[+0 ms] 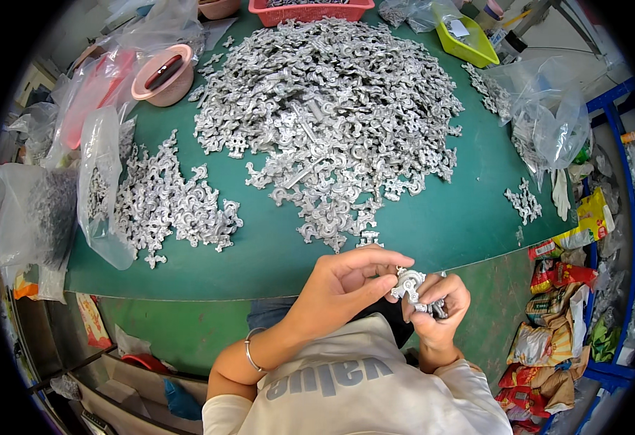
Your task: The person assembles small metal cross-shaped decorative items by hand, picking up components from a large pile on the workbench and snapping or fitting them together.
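Pinching at lower centre of the frame: a small grey metal casting (408, 283) is clamped between the thumb and fingertips of the left hand (346, 286), while the same casting is gripped from the other side by the right hand (439, 308). The right grip is closed around it, with a few more small metal bits seen bunched in the palm. Both hands are held just off the near edge of the green surface (441, 225), above the lap. A thin bracelet (248, 351) is worn on the left wrist.

A big heap of identical silvery castings (332, 116) is piled at upper centre on the surface. A smaller flat spread of castings (169, 199) is laid at centre left, next to a clear plastic bag (98, 188) partly filled with parts. A pink bowl (162, 74) is set at upper left, a red basket (310, 10) at the top edge, a yellow-green tray (466, 40) at upper right. A crumpled clear bag (549, 119) is seen at right, with a few loose castings (524, 201) just below it. Colourful snack wrappers (557, 319) are heaped at lower right, off the surface.
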`<state>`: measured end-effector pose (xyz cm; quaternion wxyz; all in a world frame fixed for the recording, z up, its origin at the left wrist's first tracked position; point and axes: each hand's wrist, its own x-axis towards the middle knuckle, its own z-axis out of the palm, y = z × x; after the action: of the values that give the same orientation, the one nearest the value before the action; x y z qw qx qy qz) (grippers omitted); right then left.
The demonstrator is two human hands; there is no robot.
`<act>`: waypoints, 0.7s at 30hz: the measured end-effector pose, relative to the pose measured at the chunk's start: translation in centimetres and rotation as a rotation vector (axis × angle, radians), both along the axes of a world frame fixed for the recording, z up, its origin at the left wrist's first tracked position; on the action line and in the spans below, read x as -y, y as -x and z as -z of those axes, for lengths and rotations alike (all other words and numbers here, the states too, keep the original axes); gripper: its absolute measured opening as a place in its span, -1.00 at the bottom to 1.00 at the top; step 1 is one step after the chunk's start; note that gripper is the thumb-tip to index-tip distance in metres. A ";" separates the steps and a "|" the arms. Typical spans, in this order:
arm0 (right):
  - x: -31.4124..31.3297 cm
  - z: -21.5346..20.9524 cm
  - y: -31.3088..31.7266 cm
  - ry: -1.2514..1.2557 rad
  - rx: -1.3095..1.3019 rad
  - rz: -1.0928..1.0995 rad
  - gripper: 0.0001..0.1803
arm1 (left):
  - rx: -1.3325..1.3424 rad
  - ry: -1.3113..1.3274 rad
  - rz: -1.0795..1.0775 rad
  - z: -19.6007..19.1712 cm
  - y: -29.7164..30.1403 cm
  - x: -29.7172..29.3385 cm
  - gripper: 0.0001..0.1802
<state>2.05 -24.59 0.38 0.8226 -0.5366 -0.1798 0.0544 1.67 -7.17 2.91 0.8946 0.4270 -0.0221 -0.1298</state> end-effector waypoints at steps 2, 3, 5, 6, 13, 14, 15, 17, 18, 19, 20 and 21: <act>-0.2 0.3 0.1 -0.039 0.048 -0.005 -0.73 | -0.016 -0.016 0.025 -0.2 -0.1 0.0 -0.75; -0.2 0.3 0.1 -0.037 0.049 -0.005 -0.73 | -0.015 -0.014 0.026 -0.1 -0.2 0.0 -0.75; -0.2 0.4 0.1 -0.043 0.063 -0.008 -0.73 | -0.004 -0.016 0.037 -0.1 -0.2 0.0 -0.76; -0.2 0.4 0.1 -0.043 0.063 -0.009 -0.73 | -0.004 -0.016 0.036 0.0 -0.2 -0.1 -0.76; 0.0 0.8 0.0 -0.036 0.084 -0.001 -0.73 | -0.015 -0.001 0.051 -0.3 -0.3 0.0 -0.77; 0.0 0.8 0.0 -0.034 0.100 0.004 -0.73 | -0.015 0.002 0.051 -0.4 -0.3 0.0 -0.77; 0.0 0.7 0.0 -0.033 0.101 0.004 -0.73 | -0.014 0.002 0.051 -0.4 -0.3 0.0 -0.77; -0.1 0.7 0.1 -0.045 0.077 0.006 -0.73 | -0.027 0.015 0.061 -0.5 -0.3 -0.1 -0.77; 0.0 0.7 0.1 -0.046 0.077 0.006 -0.73 | -0.027 0.014 0.060 -0.5 -0.3 -0.1 -0.77; 0.0 0.7 0.1 -0.043 0.072 0.006 -0.73 | -0.023 0.014 0.056 -0.4 -0.3 0.0 -0.78; 0.0 0.7 0.1 -0.040 0.067 0.006 -0.73 | -0.020 0.013 0.052 -0.4 -0.3 0.0 -0.78; 0.0 0.7 0.1 -0.040 0.067 0.006 -0.73 | -0.020 0.013 0.052 -0.4 -0.3 0.0 -0.78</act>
<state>1.91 -24.64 -0.29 0.8268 -0.5222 -0.2067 0.0304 1.99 -7.17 3.27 0.8938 0.4193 -0.0253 -0.1572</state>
